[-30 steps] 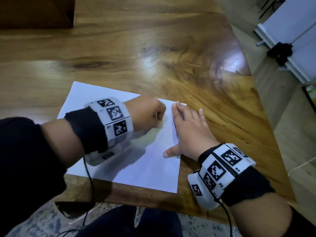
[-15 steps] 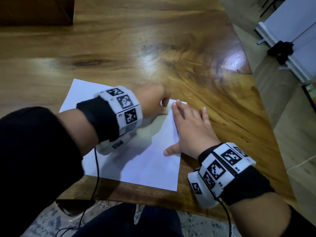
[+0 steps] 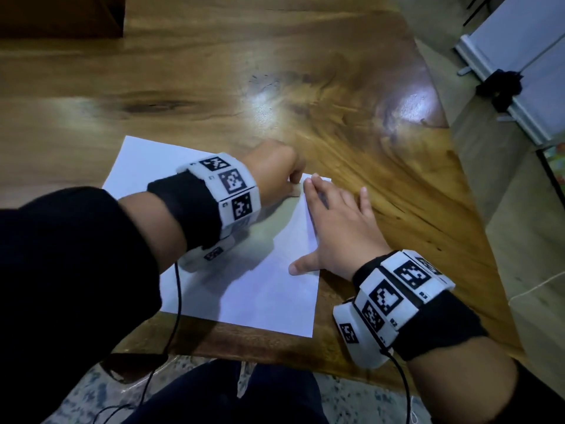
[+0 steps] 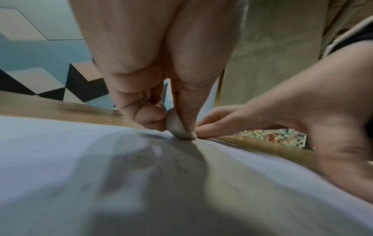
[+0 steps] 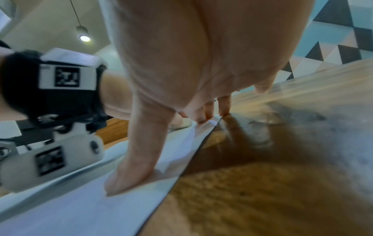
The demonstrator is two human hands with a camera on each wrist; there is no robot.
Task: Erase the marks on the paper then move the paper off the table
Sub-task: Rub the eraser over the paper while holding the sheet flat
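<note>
A white sheet of paper (image 3: 263, 289) lies on the wooden table (image 3: 214, 87) near its front edge. My left hand (image 3: 275, 175) sits at the paper's far right corner, fingers curled; in the left wrist view it pinches a small grey-white eraser (image 4: 177, 126) pressed against the paper (image 4: 60, 151). My right hand (image 3: 339, 221) lies flat, fingers spread, over the paper's right edge, holding it down. In the right wrist view its thumb and fingers press on the sheet (image 5: 80, 207). No marks show clearly on the paper.
The table's right edge curves away beside my right arm, with tiled floor (image 3: 519, 240) beyond. A white board with a black clamp (image 3: 501, 84) stands on the floor at the far right. A dark wooden block (image 3: 61, 16) sits at the table's far left.
My left hand has slid away from me along the paper to its far right corner, with the eraser. My right hand has stayed flat on the paper's right edge.
</note>
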